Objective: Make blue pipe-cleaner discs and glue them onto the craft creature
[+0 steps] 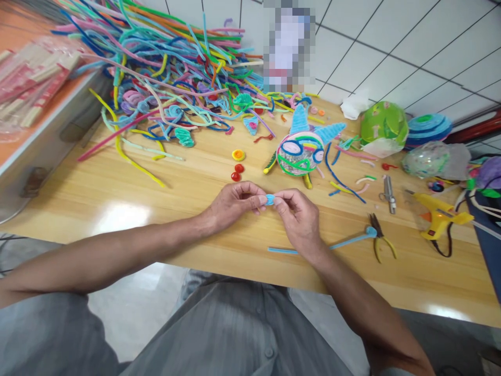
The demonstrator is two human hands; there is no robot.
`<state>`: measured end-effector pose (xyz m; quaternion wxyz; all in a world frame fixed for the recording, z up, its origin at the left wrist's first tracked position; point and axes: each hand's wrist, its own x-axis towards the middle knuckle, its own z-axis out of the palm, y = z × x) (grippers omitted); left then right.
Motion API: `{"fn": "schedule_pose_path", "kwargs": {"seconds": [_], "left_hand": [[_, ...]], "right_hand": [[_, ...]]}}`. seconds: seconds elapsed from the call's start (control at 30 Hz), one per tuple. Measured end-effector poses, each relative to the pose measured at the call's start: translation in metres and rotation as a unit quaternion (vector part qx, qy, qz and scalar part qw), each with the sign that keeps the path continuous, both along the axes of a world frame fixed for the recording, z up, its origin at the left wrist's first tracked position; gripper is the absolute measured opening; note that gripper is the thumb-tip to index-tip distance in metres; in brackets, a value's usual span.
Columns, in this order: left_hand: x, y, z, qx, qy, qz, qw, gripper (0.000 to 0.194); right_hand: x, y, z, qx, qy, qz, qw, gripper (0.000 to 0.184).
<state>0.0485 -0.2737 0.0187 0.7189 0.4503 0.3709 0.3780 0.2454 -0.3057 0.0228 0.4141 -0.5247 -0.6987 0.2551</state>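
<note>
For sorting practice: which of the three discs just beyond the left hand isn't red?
The yellow disc, farthest from the left hand; both red discs lie nearer.

Blue pc bet. L hand & R hand: fuzzy, matt. Tabletop under both: wood, smooth, w/ glossy glare. Pipe cleaners beyond L hand: fuzzy, matt. Stick packs, far L of L hand: wood in shiny clear plastic film. Clippers R of R hand: bright metal. Pliers nr R hand: dark metal head, smooth grips. Glue gun, farther R: smooth plastic. Shirt below hands: matt cloth.
</note>
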Motion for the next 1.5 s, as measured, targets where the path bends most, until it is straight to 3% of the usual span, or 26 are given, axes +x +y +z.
{"fn": "schedule_pose_path", "kwargs": {"seconds": [0.63,0.83,0.97,1.17,1.5], "left_hand": [[0.002,-0.005,-0.002,-0.035,-0.009,-0.018,0.999,0.046],[0.006,-0.007,-0.006,0.005,-0.010,0.031,0.999,0.042],[0.007,-0.009,-0.005,0.043,0.004,0.014,0.999,0.040],[0.006,-0.009,-0.004,0.065,0.017,0.002,0.998,0.040],[0.000,-0.003,0.001,0.064,0.011,-0.028,0.997,0.037]], "right_hand": [[-0.003,-0.004,0.001,0.027,-0.009,-0.022,0.999,0.011],[-0.006,-0.004,0.000,0.045,-0.014,-0.042,0.998,0.014],[-0.006,-0.004,-0.001,0.049,-0.016,-0.052,0.997,0.016],[-0.004,-0.006,0.002,0.033,0.002,-0.066,0.997,0.013],[0.003,-0.003,0.002,-0.027,0.048,-0.020,0.998,0.010]]}}
